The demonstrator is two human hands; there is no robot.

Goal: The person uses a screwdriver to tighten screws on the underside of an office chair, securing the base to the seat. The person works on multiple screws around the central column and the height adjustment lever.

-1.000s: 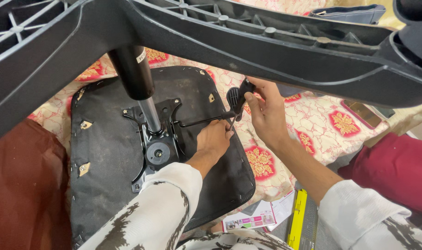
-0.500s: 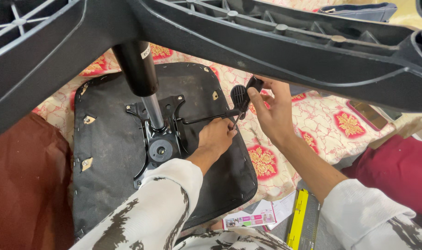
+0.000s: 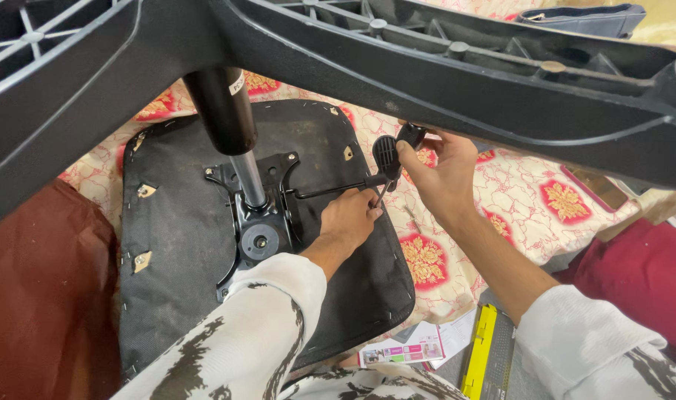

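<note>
A black chair seat point(image 3: 175, 222) lies upside down on a patterned cloth, with its metal mechanism plate point(image 3: 260, 222) and gas cylinder point(image 3: 223, 111) pointing up at me. The black star base point(image 3: 427, 67) spreads across the top of the view. A thin lever rod point(image 3: 327, 191) runs right from the mechanism to a black paddle handle point(image 3: 386, 152). My left hand point(image 3: 349, 222) pinches the rod's outer end. My right hand point(image 3: 441, 174) grips the paddle handle from the right, thumb on its face.
The red and cream cloth point(image 3: 530, 192) covers the floor. A dark red cushion point(image 3: 34, 296) lies at the left and a maroon one point(image 3: 641, 281) at the right. A yellow tool point(image 3: 480, 348) and a printed leaflet point(image 3: 401, 352) lie near my knees.
Both hands stay at the lever's end; the right hand's fingers shift slightly on the paddle handle. The view has drifted a little.
</note>
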